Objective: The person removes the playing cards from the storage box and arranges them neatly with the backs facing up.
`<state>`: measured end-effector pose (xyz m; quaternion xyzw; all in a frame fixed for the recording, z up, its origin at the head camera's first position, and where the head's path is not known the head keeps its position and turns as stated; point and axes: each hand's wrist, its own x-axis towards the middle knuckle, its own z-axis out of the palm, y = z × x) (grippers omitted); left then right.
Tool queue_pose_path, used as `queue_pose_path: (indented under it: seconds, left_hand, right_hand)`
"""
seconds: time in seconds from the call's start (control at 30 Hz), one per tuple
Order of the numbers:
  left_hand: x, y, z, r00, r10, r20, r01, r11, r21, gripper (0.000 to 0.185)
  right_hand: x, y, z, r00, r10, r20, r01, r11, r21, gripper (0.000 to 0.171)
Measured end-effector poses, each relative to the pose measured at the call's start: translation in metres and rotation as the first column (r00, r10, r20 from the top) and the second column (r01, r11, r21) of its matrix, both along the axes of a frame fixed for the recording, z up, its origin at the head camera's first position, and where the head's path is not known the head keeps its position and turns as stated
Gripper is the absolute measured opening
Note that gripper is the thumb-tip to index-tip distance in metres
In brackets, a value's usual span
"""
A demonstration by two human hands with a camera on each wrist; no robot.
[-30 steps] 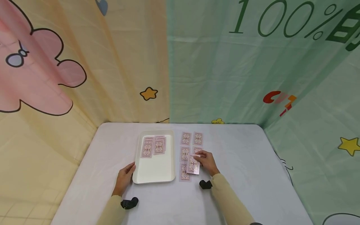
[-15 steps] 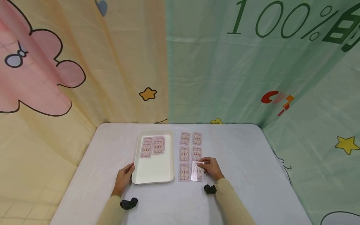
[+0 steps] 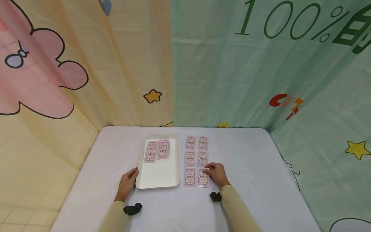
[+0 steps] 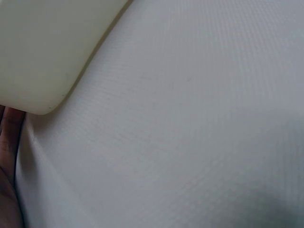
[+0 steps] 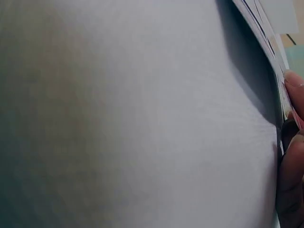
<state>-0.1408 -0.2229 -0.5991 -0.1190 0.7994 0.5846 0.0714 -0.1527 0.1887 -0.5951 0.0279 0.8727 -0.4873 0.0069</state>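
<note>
**Six cards in a grid, a loose pile in the tray**

While the right hand [image 3: 216, 174] pinches the near-right card [image 3: 203, 177] by its upper right edge, the left hand [image 3: 127, 184] rests with relaxed fingers against the lower left corner of the tray [image 3: 157, 183]. Both sit just below the centre of the head view, on the white bench [image 3: 249, 167].

Six face-down cards [image 3: 196, 159] lie right of the tray in two columns of three, close together but not overlapping. Each has its long axis running up the frame, away from the person; the pinched card matches them and fills the lower right place of the grid. In the upper part of the tray lies a loose pile [image 3: 157, 150], overlapped so that an exact count cannot be told; at least three backs show.

Only the head view shows the whole layout. From the left wrist, only the tray's rounded corner [image 4: 42, 71] over bare bench shows, with a sliver of the hand at the left edge. At the right edge of the right wrist view, fingertips [image 5: 293, 85] press card edges seen nearly side-on.
</note>
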Motion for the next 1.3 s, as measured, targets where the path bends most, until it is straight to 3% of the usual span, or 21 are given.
queue_pose_path:
  seconds: [0.23, 0.53, 0.67, 1.03, 1.3]
  left_hand:
    - [0.0, 0.0, 0.0, 1.0, -0.002, 0.008, 0.001, 1.0, 0.01, 0.046]
    - [0.002, -0.001, -0.002, 1.0, 0.0, 0.014, 0.0, 1.0, 0.01, 0.047]
    - [0.001, -0.001, -0.002, 1.0, 0.0, 0.01, 0.0, 1.0, 0.011, 0.047]
    - [-0.003, -0.001, -0.003, 1.0, 0.004, -0.014, -0.004, 1.0, -0.004, 0.047]
    - [0.0, -0.001, 0.0, 1.0, 0.002, -0.007, -0.002, 1.0, -0.009, 0.048]
  right_hand:
    - [-0.001, 0.002, 0.002, 0.998, 0.025, -0.054, -0.022, 0.998, 0.063, 0.024]
    - [0.005, 0.004, 0.002, 0.992, -0.052, -0.115, 0.049, 0.998, -0.034, 0.03]
    - [0.002, -0.004, 0.014, 0.99, -0.075, -0.115, 0.07, 0.996, -0.048, 0.024]
    - [-0.028, -0.055, 0.052, 0.99, 0.035, -0.139, -0.042, 0.998, -0.045, 0.023]
    - [-0.047, -0.102, 0.06, 0.954, 0.055, -0.295, -0.129, 0.963, -0.237, 0.027]
